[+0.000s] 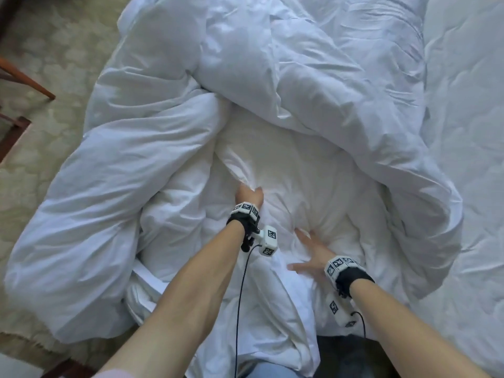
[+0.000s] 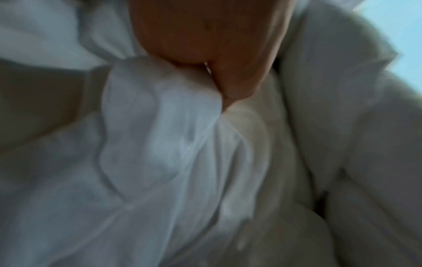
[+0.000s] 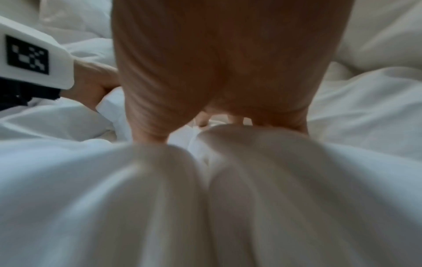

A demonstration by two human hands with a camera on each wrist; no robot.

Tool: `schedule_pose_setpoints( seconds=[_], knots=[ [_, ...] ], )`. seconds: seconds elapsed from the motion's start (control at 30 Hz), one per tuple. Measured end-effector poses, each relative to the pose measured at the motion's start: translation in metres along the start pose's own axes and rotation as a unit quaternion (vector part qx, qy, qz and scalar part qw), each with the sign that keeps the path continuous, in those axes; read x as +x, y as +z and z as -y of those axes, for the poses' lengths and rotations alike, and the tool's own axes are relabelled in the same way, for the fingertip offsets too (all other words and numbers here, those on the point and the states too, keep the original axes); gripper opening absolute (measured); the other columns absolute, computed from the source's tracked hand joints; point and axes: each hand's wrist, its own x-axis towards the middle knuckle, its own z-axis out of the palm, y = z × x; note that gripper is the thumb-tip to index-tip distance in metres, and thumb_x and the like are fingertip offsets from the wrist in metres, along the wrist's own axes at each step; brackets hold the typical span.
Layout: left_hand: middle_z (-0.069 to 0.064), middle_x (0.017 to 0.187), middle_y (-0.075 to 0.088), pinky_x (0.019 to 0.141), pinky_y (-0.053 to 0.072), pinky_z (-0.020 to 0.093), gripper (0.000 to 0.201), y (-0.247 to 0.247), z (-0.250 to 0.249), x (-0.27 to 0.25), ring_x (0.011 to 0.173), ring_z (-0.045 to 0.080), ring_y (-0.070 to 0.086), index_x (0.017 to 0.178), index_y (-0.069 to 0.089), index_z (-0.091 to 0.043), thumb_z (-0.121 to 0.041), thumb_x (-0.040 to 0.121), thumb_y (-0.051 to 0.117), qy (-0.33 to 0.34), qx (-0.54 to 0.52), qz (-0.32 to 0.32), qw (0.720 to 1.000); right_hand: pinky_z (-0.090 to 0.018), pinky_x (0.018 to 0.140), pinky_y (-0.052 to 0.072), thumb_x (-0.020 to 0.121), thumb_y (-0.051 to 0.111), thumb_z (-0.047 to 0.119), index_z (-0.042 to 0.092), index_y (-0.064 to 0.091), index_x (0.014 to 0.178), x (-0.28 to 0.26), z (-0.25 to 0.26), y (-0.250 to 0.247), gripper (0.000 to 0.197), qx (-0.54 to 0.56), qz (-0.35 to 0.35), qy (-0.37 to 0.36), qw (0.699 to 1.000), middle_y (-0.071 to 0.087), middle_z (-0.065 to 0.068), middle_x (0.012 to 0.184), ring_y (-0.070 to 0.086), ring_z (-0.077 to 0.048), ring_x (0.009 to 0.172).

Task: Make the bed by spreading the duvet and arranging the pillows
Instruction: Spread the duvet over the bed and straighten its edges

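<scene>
Only the head view takes in the patterned beige carpet (image 1: 51,58) and the brown wooden chair leg (image 1: 27,80) off the bed's left edge. The crumpled white duvet (image 1: 152,148) lies heaped across the bed, spilling over that edge. The left hand (image 1: 248,197) grips a bunched fold of it; the left wrist view shows cloth pinched between curled fingers (image 2: 237,79). The right hand (image 1: 311,255) presses flat, fingers spread, fabric puckering beneath them (image 3: 148,126).
</scene>
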Motion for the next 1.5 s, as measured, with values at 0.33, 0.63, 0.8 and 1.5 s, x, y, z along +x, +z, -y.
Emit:
schedule_pose_setpoints(
  seconds=[0.33, 0.63, 0.8, 1.5],
  knots=[
    [0.012, 0.083, 0.069, 0.079, 0.053, 0.041, 0.007, 0.054, -0.085, -0.229, 0.077, 0.034, 0.067, 0.083, 0.055, -0.014, -0.011, 0.087, 0.061, 0.376, 0.21, -0.061, 0.9, -0.052, 0.118, 0.036, 0.075, 0.048, 0.091, 0.045, 0.025, 0.156, -0.151, -0.059, -0.114, 0.096, 0.263, -0.207, -0.045, 0.941, 0.036, 0.0, 0.163, 0.039, -0.021, 0.146],
    [0.009, 0.089, 0.074, 0.09, 0.053, 0.038, 0.027, 0.198, 0.041, -0.472, 0.091, 0.033, 0.068, 0.09, 0.075, -0.012, 0.004, 0.07, 0.063, 0.449, 0.367, -0.016, 0.815, -0.043, 0.123, 0.023, 0.08, 0.067, 0.074, 0.034, 0.016, 0.161, -0.271, -0.11, -0.211, 0.104, -0.023, -0.178, -0.218, 0.959, 0.022, 0.004, 0.167, 0.027, -0.019, 0.151],
    [0.016, 0.123, 0.064, 0.097, 0.047, 0.044, 0.045, 0.212, 0.082, -0.513, 0.11, 0.038, 0.06, 0.123, 0.063, -0.005, 0.006, 0.08, 0.06, 0.395, 0.406, 0.085, 0.82, -0.054, 0.122, 0.026, 0.063, 0.069, 0.087, 0.037, 0.003, 0.162, -0.255, -0.119, -0.149, 0.129, -0.218, -0.014, -0.116, 0.969, 0.008, -0.004, 0.17, 0.021, -0.032, 0.154],
    [0.006, 0.169, -0.009, 0.123, 0.01, 0.055, 0.142, 0.122, -0.022, -0.286, 0.154, 0.038, -0.004, 0.16, -0.011, -0.028, -0.085, 0.059, 0.071, 0.065, 0.3, 0.079, 0.948, -0.054, 0.119, 0.03, 0.081, 0.073, 0.058, 0.042, 0.021, 0.158, -0.184, -0.178, -0.18, 0.094, -0.151, -0.314, -0.134, 0.928, 0.008, -0.007, 0.169, 0.014, -0.035, 0.152]
  ],
)
